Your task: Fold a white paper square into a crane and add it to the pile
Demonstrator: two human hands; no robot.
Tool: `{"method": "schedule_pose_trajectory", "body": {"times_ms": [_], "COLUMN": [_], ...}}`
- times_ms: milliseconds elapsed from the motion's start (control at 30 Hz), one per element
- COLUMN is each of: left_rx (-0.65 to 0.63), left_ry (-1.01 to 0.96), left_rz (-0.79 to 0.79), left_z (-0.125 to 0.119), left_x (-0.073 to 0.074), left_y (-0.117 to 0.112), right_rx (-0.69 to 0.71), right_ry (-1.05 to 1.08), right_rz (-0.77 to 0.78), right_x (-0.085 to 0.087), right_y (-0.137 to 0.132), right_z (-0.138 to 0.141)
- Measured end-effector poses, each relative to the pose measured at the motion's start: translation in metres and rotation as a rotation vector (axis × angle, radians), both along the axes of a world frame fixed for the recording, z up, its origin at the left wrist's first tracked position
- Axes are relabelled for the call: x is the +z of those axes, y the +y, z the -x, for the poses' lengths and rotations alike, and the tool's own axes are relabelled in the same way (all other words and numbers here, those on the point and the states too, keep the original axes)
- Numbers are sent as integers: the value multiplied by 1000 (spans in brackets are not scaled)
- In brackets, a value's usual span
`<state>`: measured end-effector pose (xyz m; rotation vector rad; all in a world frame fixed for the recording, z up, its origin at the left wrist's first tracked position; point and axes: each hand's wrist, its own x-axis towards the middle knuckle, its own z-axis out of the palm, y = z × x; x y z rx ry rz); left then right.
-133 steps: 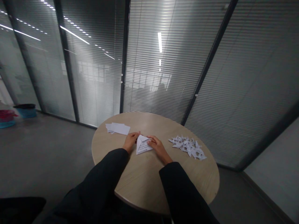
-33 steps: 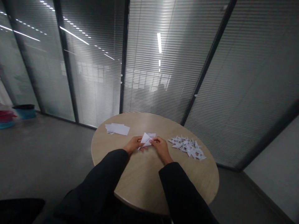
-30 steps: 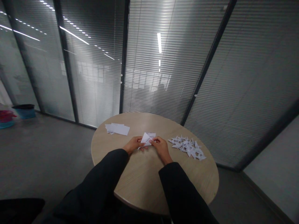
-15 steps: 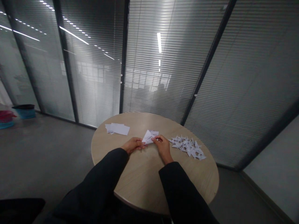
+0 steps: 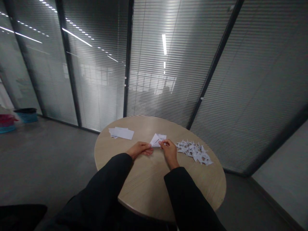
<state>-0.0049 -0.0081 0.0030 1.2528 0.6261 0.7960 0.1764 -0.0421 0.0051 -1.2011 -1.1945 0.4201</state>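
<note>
The left hand [image 5: 141,149] lies almost flat above the round wooden tabletop [image 5: 144,183], its fingers nearly straight and close together. Its fingertips [image 5: 151,146] reach the lower left corner of a folded sheet of white paper [image 5: 157,140], but I cannot tell whether they grip it or only touch it. The right hand [image 5: 169,150] is closed to a narrow pinch, with its bent fingers on the paper's lower right edge.

The folded paper is roughly triangular, with some printed marks near its top edge. It sits between the two hands, held just above the tabletop or resting on it; the view does not settle which. To the left, well beyond the left hand, lies a loose stack of white paper slips [image 5: 121,133]. To the right, just beside the right hand, is a heap of small folded paper cranes [image 5: 193,153]. Black sleeves [image 5: 103,176] cover both forearms. Behind the tabletop stands a glass wall with closed blinds [image 5: 158,83].
</note>
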Motion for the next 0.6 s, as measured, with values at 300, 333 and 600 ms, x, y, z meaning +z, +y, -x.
{"method": "schedule_pose_trajectory", "body": {"times_ms": [300,333,600], "left_rx": [15,15,138], "left_ry": [-106,-118,-192], "left_rz": [-97,-106,-235], "left_z": [-3,-3,-3], "left_x": [2,3,1], "left_y": [-1,-3,3], "right_rx": [-10,-15,65], "right_ry": [-84,-95,-55], "right_rz": [34,39,43], "right_x": [3,3,-2], "right_y": [-5,-5,-3], "right_z": [6,6,8]}}
